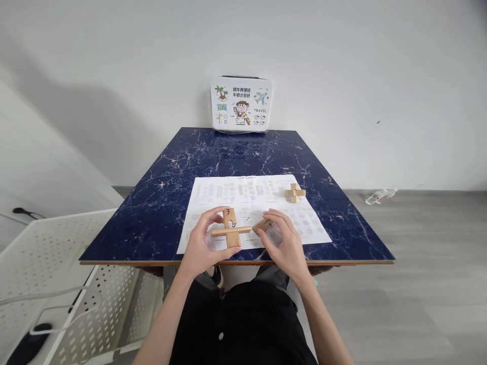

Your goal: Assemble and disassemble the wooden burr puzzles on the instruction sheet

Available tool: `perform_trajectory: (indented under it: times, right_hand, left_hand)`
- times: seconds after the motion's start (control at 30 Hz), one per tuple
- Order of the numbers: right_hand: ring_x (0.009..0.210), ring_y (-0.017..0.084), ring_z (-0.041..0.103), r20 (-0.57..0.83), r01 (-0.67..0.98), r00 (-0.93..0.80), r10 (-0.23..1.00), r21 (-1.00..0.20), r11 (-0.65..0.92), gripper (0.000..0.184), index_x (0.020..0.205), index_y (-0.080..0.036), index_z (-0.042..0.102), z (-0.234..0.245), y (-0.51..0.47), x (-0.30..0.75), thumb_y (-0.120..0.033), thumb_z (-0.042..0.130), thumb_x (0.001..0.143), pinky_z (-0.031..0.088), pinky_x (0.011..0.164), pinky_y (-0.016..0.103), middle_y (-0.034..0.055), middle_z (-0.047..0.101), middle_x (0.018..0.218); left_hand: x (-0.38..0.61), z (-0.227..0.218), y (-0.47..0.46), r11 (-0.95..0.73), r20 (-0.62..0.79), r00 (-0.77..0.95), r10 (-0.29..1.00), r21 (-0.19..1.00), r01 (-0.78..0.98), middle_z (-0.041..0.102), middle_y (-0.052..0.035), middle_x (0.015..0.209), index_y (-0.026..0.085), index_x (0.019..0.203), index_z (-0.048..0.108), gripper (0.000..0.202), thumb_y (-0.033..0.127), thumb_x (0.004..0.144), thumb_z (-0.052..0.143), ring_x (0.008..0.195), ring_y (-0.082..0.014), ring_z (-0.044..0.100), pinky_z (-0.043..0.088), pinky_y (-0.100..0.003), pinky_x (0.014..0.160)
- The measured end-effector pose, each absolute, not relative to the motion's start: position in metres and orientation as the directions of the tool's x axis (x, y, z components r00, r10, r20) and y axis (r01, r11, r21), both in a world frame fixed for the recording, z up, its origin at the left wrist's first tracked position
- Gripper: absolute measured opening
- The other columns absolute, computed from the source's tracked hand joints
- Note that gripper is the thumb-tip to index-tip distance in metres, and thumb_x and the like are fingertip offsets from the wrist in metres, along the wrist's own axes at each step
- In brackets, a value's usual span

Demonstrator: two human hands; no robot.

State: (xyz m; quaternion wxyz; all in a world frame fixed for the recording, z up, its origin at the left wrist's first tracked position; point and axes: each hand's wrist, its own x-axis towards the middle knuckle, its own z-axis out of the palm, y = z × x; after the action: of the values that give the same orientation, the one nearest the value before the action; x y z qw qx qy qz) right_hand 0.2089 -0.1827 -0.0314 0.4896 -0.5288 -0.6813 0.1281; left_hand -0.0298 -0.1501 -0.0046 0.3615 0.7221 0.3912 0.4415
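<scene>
My left hand (pixel 203 243) grips a cross-shaped pair of wooden puzzle pieces (pixel 233 238) between thumb and fingers. One is an upright flat piece with a notch and a dark mark near its top; the other lies crosswise through it. My right hand (pixel 283 243) pinches a separate wooden puzzle piece (pixel 262 225), its pointed end close to the right tip of the crosswise piece. Whether those two touch, I cannot tell. Beneath both hands lies a printed instruction sheet (pixel 247 203) with rows of small diagrams. An assembled wooden burr puzzle (pixel 294 193) sits on the sheet's right side.
The dark blue marble-patterned table (pixel 152 203) has a front edge close to my body. A white cartoon-printed case (pixel 241 105) stands at the back against the wall. To the left is a white perforated basket (pixel 87 304) with cables. A clear plastic item (pixel 380 196) lies on the floor at right.
</scene>
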Motion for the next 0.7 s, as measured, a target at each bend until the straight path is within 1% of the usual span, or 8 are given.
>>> perform_trajectory:
  times: [0.1,0.2,0.37,0.57,0.7]
  right_hand:
    - [0.129,0.032,0.059,0.528,0.583,0.037,0.848,-0.701,0.411,0.026,0.126,-0.027,0.062,-0.0319,-0.1826,0.2095,-0.035,0.058,0.102,0.053,0.107,0.056,0.0135,0.066,0.13]
    - [0.127,0.032,0.06,0.534,0.59,0.032,0.845,-0.692,0.415,0.024,0.124,-0.027,0.063,-0.0328,-0.1825,0.21,-0.034,0.057,0.102,0.053,0.105,0.055,0.0126,0.068,0.127]
    - [0.125,0.031,0.061,0.529,0.586,0.014,0.849,-0.692,0.422,0.021,0.121,-0.027,0.063,-0.0309,-0.1843,0.2096,-0.032,0.057,0.102,0.054,0.103,0.051,0.011,0.069,0.123]
    - [0.115,0.031,0.065,0.547,0.584,0.007,0.837,-0.682,0.441,0.014,0.112,-0.028,0.065,-0.0258,-0.1855,0.2081,-0.03,0.055,0.103,0.055,0.098,0.049,0.0091,0.072,0.113]
    - [0.109,0.03,0.067,0.537,0.564,-0.006,0.844,-0.695,0.446,0.014,0.11,-0.029,0.067,-0.0238,-0.186,0.2085,-0.029,0.055,0.103,0.056,0.094,0.048,0.008,0.073,0.11]
  left_hand:
    - [-0.0294,-0.0043,-0.1505,-0.435,0.355,0.302,0.885,0.863,0.259,0.055,-0.0112,0.147,0.032,0.143,0.051,0.08,0.034,0.074,0.09,0.117,-0.0296,0.062,0.052,-0.049,0.104]
    - [-0.0298,-0.0044,-0.1509,-0.438,0.356,0.308,0.882,0.859,0.264,0.055,-0.011,0.148,0.032,0.143,0.052,0.079,0.033,0.074,0.09,0.116,-0.0289,0.062,0.053,-0.049,0.104]
    - [-0.0312,-0.0062,-0.1511,-0.433,0.342,0.322,0.883,0.86,0.272,0.054,-0.0103,0.149,0.033,0.144,0.05,0.081,0.034,0.074,0.091,0.118,-0.029,0.062,0.052,-0.049,0.106]
    - [-0.0302,-0.0052,-0.1512,-0.434,0.345,0.314,0.884,0.856,0.281,0.055,-0.0097,0.148,0.033,0.143,0.051,0.08,0.033,0.074,0.091,0.117,-0.0284,0.063,0.052,-0.049,0.107]
    - [-0.0291,-0.0039,-0.1513,-0.431,0.345,0.31,0.886,0.858,0.278,0.056,-0.0101,0.147,0.032,0.143,0.052,0.08,0.034,0.074,0.091,0.116,-0.0286,0.063,0.052,-0.05,0.106]
